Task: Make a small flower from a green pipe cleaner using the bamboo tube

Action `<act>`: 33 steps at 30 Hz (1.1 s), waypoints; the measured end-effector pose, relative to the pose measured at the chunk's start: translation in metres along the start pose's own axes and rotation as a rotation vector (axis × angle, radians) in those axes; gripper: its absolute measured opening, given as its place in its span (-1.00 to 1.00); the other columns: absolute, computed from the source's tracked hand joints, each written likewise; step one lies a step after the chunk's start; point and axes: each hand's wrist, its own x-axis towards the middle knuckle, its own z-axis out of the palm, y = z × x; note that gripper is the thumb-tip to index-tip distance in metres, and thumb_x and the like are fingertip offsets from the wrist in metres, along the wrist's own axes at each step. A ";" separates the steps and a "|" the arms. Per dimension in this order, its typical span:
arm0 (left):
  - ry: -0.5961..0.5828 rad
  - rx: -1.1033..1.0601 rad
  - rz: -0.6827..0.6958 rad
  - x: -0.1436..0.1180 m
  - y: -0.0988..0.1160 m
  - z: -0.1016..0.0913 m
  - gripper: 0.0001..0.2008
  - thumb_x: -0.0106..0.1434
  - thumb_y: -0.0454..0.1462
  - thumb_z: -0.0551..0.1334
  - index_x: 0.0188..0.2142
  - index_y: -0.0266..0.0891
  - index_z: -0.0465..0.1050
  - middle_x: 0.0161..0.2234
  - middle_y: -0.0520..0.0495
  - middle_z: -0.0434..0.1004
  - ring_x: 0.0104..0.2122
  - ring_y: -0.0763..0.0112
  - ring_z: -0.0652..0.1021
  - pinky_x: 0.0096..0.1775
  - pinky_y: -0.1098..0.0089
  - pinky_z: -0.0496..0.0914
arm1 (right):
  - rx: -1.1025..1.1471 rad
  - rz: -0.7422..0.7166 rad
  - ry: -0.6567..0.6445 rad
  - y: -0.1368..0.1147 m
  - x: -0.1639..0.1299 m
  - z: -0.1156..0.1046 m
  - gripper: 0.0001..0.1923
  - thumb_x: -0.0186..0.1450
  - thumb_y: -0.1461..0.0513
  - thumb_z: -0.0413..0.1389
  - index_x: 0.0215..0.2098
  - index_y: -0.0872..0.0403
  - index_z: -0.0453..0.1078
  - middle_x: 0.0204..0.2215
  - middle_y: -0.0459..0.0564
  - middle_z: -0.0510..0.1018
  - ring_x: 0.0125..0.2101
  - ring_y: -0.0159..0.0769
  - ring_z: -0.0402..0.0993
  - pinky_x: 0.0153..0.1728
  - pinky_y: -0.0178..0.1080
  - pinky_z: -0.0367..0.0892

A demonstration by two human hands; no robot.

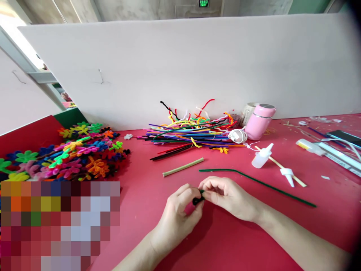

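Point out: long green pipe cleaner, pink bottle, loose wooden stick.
long green pipe cleaner (262,183), head view, middle of its length on the table
pink bottle (258,122), head view, centre of its body
loose wooden stick (183,167), head view, midpoint of the stick

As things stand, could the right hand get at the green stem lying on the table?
Probably yes. The green stem lies just beyond the right hand with only bare table between, but both hands pinch a small pink-and-green piece, so it would have to let go.
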 end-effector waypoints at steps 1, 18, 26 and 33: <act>0.035 -0.038 -0.028 0.000 -0.001 0.000 -0.88 0.08 -0.48 0.10 -0.43 -0.27 0.32 -0.48 -0.05 0.39 -0.47 0.46 0.42 -0.40 0.45 0.34 | 0.055 -0.017 0.056 0.001 0.001 0.000 -0.84 0.27 0.24 -0.04 -0.39 0.13 0.32 -0.33 -0.02 0.42 -0.26 -0.31 0.34 -0.24 -0.31 0.25; 0.186 -1.011 -0.609 -0.001 -0.005 0.007 -0.92 0.06 -0.41 0.26 -0.41 -0.26 0.42 -0.46 0.02 0.51 -0.43 0.50 0.49 -0.30 0.47 0.33 | -0.098 -0.222 0.265 0.006 -0.002 0.011 -0.81 0.24 0.35 -0.01 -0.19 0.06 0.34 -0.30 -0.03 0.40 -0.30 -0.36 0.39 -0.27 -0.33 0.34; 0.200 -1.220 -0.712 0.002 -0.006 0.004 -0.96 0.06 -0.40 0.26 -0.42 -0.32 0.46 -0.47 -0.01 0.48 -0.45 0.53 0.45 -0.31 0.47 0.30 | -0.186 -0.275 0.387 0.004 -0.003 0.011 -0.79 0.24 0.34 0.01 -0.15 0.03 0.32 -0.29 -0.05 0.47 -0.27 -0.38 0.41 -0.27 -0.39 0.33; 0.243 -1.369 -0.760 0.004 -0.007 0.004 -0.94 0.10 -0.42 0.22 -0.46 -0.35 0.48 -0.51 -0.01 0.46 -0.50 0.57 0.41 -0.34 0.51 0.28 | -0.169 -0.257 0.347 0.005 -0.004 0.018 -0.86 0.22 0.34 0.03 -0.24 0.07 0.29 -0.37 -0.07 0.43 -0.39 -0.40 0.37 -0.32 -0.38 0.31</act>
